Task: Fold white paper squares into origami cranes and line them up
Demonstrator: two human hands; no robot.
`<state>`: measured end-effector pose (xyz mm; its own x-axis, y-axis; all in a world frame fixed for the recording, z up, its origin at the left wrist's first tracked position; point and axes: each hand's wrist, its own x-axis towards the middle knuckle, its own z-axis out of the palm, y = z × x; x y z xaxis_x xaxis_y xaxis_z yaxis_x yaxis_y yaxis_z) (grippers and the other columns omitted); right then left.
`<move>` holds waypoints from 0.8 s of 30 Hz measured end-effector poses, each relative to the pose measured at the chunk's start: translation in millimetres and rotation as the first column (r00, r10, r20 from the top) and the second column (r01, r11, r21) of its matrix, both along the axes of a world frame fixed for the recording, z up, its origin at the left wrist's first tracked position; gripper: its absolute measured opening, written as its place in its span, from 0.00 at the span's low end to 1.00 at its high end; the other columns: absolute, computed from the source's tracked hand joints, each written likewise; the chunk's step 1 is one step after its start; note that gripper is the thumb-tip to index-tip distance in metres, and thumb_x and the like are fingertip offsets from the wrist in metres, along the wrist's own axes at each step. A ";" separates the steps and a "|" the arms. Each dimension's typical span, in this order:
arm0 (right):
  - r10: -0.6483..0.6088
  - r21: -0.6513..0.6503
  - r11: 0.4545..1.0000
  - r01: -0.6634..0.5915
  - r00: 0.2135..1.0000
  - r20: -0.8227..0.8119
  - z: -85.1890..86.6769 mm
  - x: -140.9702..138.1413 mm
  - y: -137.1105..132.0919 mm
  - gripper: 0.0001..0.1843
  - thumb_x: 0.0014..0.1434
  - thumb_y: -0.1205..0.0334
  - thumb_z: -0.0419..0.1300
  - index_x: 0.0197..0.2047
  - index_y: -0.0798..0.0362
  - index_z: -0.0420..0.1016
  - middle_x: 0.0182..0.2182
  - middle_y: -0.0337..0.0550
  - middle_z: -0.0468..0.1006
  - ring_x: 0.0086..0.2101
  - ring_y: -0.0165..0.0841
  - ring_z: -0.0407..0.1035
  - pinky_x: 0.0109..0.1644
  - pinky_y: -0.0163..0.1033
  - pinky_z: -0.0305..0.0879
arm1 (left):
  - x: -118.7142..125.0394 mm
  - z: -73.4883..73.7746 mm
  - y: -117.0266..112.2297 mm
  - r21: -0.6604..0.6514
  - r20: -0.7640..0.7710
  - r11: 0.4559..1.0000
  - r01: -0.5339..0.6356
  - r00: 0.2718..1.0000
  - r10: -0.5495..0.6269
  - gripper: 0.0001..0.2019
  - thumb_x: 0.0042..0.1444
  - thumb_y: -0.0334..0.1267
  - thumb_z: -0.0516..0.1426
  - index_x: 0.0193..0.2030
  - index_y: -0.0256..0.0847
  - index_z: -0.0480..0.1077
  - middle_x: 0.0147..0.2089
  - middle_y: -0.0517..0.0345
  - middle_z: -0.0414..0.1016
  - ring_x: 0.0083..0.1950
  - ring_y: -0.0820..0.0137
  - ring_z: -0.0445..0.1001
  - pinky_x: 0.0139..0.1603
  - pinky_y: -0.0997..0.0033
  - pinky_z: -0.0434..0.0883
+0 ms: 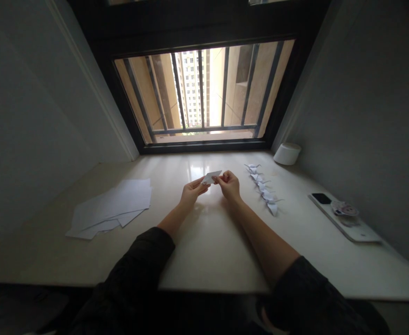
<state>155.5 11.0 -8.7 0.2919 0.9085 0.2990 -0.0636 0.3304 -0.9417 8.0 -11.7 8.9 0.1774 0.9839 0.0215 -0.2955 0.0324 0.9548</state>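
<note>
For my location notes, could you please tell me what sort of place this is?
Probably a window nook in an apartment: a pale ledge runs between two walls, below a dark-framed window facing a high-rise.

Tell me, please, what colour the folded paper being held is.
The folded paper is white; the head view shows it.

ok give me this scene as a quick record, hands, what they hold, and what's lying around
left hand: holding folded paper at its near left end
right hand: fingertips pinching the same paper from the right
surface: pale ledge below a barred window
left side: overlapping white sheets
right of hands: row of small folded paper pieces
far right: phone lying camera side up
back right corner: white rounded object, exact kind unclear
</note>
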 end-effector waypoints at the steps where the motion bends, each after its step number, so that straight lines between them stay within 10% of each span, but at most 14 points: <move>1: 0.008 -0.002 1.000 -0.008 1.000 -0.012 0.7 0.2 -0.3 0.26 0.39 0.47 0.67 0.23 0.49 0.52 0.21 0.36 0.74 0.24 0.34 0.71 0.29 0.37 0.66 | -0.3 -0.5 0.1 0.001 0.005 1.000 0.010 1.000 -0.010 0.25 0.42 0.43 0.66 0.49 0.38 0.73 0.44 0.49 0.77 0.45 0.64 0.74 0.52 0.60 0.65; 7: 0.148 0.000 0.989 -0.149 0.983 -0.112 8.6 -4.6 -6.7 0.22 0.42 0.47 0.66 0.33 0.50 0.64 0.23 0.37 0.77 0.25 0.33 0.73 0.31 0.37 0.66 | -4.5 -1.1 1.7 -0.021 0.029 0.998 -0.051 0.998 0.052 0.26 0.40 0.43 0.67 0.48 0.38 0.74 0.43 0.50 0.78 0.45 0.65 0.74 0.53 0.60 0.66; 24: 0.166 -0.060 0.981 -0.183 0.962 -0.217 4.7 -6.9 -7.1 0.30 0.33 0.49 0.70 0.32 0.49 0.56 0.21 0.34 0.75 0.25 0.34 0.73 0.30 0.37 0.66 | -2.8 3.2 0.3 -0.037 0.004 0.996 -0.076 0.997 0.076 0.30 0.36 0.42 0.69 0.49 0.35 0.72 0.35 0.49 0.79 0.40 0.64 0.77 0.51 0.58 0.67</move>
<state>148.6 3.9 -3.9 0.1750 0.9692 0.1734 -0.3130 0.2218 -0.9235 5.2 -11.4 12.1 0.1021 0.9947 -0.0138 -0.3039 0.0444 0.9517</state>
